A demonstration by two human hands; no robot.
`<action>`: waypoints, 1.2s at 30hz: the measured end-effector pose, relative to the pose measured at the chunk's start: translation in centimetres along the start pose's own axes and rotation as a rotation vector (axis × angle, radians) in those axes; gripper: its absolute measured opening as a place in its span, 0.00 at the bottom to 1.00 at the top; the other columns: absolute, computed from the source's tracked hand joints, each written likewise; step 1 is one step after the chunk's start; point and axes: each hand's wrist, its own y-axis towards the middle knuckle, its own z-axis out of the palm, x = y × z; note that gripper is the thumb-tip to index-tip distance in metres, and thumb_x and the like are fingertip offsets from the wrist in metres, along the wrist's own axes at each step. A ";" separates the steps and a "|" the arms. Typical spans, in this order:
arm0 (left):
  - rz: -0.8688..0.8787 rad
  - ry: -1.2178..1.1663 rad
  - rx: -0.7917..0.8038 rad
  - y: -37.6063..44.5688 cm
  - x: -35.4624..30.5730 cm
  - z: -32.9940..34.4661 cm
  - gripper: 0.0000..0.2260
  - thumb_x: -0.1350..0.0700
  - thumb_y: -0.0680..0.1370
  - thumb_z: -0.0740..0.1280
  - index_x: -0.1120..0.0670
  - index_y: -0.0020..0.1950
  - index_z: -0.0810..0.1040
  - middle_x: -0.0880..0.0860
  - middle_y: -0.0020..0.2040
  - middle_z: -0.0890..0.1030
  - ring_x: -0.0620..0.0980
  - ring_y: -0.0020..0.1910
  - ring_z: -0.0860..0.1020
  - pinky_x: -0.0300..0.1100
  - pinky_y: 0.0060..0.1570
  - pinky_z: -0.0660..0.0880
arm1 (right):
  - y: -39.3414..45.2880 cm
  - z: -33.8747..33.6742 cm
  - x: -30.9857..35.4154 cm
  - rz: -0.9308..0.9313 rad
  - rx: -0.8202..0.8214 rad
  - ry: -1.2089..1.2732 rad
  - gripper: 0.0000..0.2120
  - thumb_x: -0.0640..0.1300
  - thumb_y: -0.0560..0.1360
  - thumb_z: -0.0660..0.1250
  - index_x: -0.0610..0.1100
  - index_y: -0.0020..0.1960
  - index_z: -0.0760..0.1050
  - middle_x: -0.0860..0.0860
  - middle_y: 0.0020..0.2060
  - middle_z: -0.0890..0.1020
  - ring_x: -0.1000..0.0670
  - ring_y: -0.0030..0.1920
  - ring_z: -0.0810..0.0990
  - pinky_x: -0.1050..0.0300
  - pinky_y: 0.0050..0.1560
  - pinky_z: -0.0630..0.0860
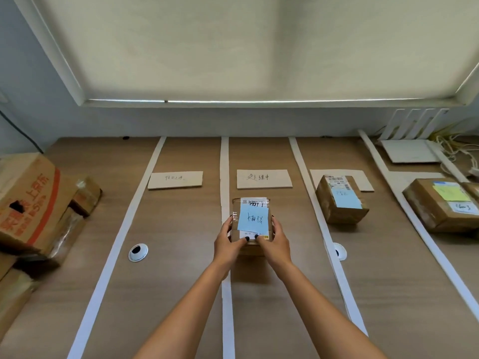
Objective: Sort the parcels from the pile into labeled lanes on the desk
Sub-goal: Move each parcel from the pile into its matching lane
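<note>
Left hand and right hand grip the blue-noted parcel beside the white tape strip, bare desk around it.

Single head cam, wide-angle, looks fwd and down over desk; close above hands.

Both hands, left hand and right hand, hold a parcel bearing a blue note. It sits in the desk lane below a handwritten label card.
</note>
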 end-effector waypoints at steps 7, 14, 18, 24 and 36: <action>0.006 0.038 -0.038 7.3 1.7 1.2 0.32 0.69 0.74 0.67 0.52 0.74 0.61 0.50 0.69 0.71 0.45 0.62 0.72 0.33 0.54 0.73 | 6.8 2.1 -1.5 -0.066 0.037 -0.157 0.32 0.37 0.76 0.61 0.49 0.76 0.52 0.50 0.71 0.69 0.47 0.67 0.70 0.47 0.66 0.69; 0.037 0.040 -0.091 13.0 2.3 1.9 0.30 0.67 0.74 0.67 0.52 0.74 0.63 0.50 0.69 0.72 0.47 0.65 0.71 0.42 0.62 0.72 | 12.5 3.8 -1.9 -0.107 0.007 -0.221 0.31 0.38 0.78 0.59 0.47 0.77 0.49 0.50 0.74 0.61 0.47 0.71 0.64 0.54 0.67 0.63; 0.056 0.044 -0.106 13.8 2.0 1.9 0.30 0.67 0.74 0.67 0.52 0.74 0.63 0.51 0.69 0.72 0.48 0.66 0.71 0.45 0.65 0.71 | 13.5 4.1 -1.5 -0.138 0.012 -0.221 0.31 0.37 0.78 0.58 0.46 0.77 0.49 0.48 0.74 0.61 0.46 0.71 0.63 0.55 0.66 0.63; 0.024 0.185 -0.177 12.9 1.6 2.2 0.27 0.57 0.76 0.68 0.53 0.73 0.63 0.53 0.67 0.73 0.52 0.65 0.72 0.42 0.61 0.70 | 13.3 3.6 -0.7 -0.113 0.044 -0.337 0.31 0.43 0.80 0.57 0.45 0.77 0.45 0.45 0.75 0.57 0.44 0.73 0.59 0.50 0.69 0.61; 0.025 0.121 -0.178 2.8 -4.1 -0.9 0.29 0.61 0.75 0.67 0.51 0.74 0.62 0.55 0.70 0.69 0.54 0.69 0.68 0.47 0.66 0.67 | 2.4 -0.7 3.8 -0.144 -0.006 -0.101 0.31 0.43 0.76 0.65 0.48 0.74 0.55 0.48 0.72 0.64 0.47 0.71 0.64 0.55 0.64 0.66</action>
